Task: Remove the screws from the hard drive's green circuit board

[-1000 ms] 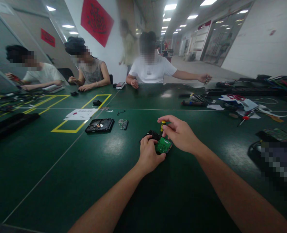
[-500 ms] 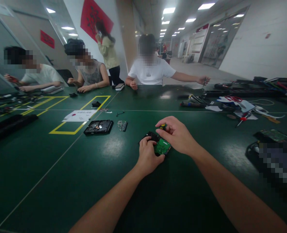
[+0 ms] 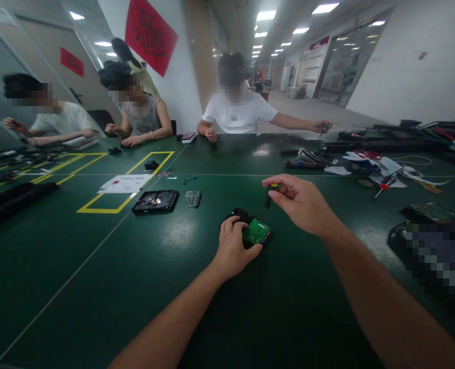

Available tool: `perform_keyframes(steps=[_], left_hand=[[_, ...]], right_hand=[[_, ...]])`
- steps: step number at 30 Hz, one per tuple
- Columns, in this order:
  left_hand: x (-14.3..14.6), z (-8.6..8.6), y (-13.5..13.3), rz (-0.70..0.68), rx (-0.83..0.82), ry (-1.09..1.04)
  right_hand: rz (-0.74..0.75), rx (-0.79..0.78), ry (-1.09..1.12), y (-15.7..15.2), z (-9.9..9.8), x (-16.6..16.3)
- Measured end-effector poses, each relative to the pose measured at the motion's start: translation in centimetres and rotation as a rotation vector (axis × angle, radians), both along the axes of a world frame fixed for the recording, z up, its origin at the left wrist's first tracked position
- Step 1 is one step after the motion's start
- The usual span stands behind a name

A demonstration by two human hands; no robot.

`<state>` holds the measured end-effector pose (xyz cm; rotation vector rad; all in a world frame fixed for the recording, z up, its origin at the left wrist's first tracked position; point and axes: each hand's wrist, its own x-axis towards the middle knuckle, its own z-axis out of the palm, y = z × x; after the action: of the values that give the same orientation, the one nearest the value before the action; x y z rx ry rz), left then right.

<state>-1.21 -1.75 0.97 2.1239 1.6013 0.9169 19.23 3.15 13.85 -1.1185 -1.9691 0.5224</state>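
Note:
A hard drive (image 3: 256,231) lies on the green table with its green circuit board facing up. My left hand (image 3: 234,245) grips it from the near left, fingers over its black part and thumb along the near edge. Above the drive's far right side, my right hand (image 3: 302,205) pinches a screwdriver (image 3: 268,198) with a dark handle and a yellow end. Its thin shaft points down toward the board's edge; whether the tip touches, I cannot tell. To the left lie a second black drive body (image 3: 156,201) and a loose circuit board (image 3: 193,198).
A white paper sheet (image 3: 125,183) lies inside yellow tape lines (image 3: 100,210). Cables and tools, including a red-handled screwdriver (image 3: 383,188), are at the right. A dark device (image 3: 438,256) sits near the right edge. Several people sit across the table.
My right hand has moved right and turned, and the screwdriver now shows upright beneath its fingers. My left hand stays on the hard drive. The standing person in the background has moved left.

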Motion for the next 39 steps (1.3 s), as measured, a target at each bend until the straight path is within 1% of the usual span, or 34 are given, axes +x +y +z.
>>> perform_keyframes(steps=[4, 8, 12, 15, 19, 23, 27, 34, 39], left_hand=[[-0.4, 0.5, -0.4, -0.041, -0.036, 0.031], [-0.5, 0.3, -0.1, -0.041, -0.025, 0.064], [-0.4, 0.3, 1.5, 0.025, -0.021, 0.101], [-0.3, 0.8, 3.1, 0.038, -0.037, 0.167], [-0.1, 1.8, 4.6, 0.015, -0.065, 0.292], [0.5, 2.3, 5.0, -0.024, -0.057, 0.394], [0.9, 2.2, 5.0, -0.055, -0.047, 0.436], [0.8, 1.5, 5.2, -0.091, -0.047, 0.473], [0.9, 1.4, 5.2, -0.096, -0.04, 0.491]], right_hand=[[-0.033, -0.012, -0.03, 0.3, 0.1, 0.9], [-0.047, -0.008, -0.055, 0.5, 0.0, 0.9], [-0.051, -0.001, -0.078, 0.6, -0.1, 1.1], [-0.055, -0.015, -0.102, 0.6, -0.2, 1.2], [-0.065, -0.026, -0.137, 0.5, -0.1, 1.2], [-0.054, -0.022, -0.137, 0.4, 0.0, 1.1], [-0.046, -0.037, -0.123, 0.3, -0.1, 0.9], [-0.055, -0.049, -0.122, 0.4, -0.4, 0.9], [-0.048, -0.051, -0.117, 0.4, -0.4, 0.8]])
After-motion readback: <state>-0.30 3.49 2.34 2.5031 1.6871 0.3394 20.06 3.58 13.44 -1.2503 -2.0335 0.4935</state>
